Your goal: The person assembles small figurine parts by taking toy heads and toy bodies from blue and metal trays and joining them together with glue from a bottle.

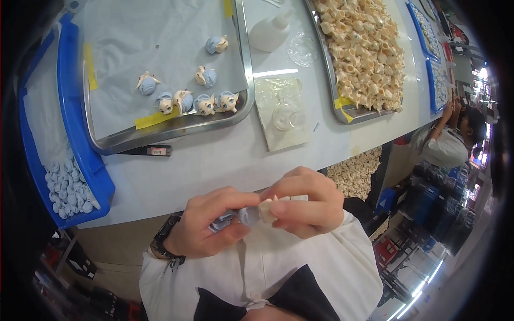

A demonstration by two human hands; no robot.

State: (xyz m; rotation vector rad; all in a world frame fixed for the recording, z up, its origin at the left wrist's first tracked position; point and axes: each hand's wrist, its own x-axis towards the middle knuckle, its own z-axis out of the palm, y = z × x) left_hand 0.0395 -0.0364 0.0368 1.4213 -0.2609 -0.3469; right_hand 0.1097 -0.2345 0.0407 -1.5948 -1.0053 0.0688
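A blue part (pixel 248 216) was gripped betw. thumb & fingers of L hand (pixel 206 222), w/ more blue pcs. (pixel 222 219) tucked in its curl. A cream part (pixel 266 211) was pinched in R hand (pixel 311 202), fingers closed, & held up to the blue part, near the counter (pixel 209 166). A label (pixel 157 151) was seen by the tray (pixel 214 123); print couldn't be made out.

Left fingers (pixel 235 199) holding pale-blue pieces (pixel 248 216), right fingers (pixel 294 209) pinching cream piece (pixel 265 212)
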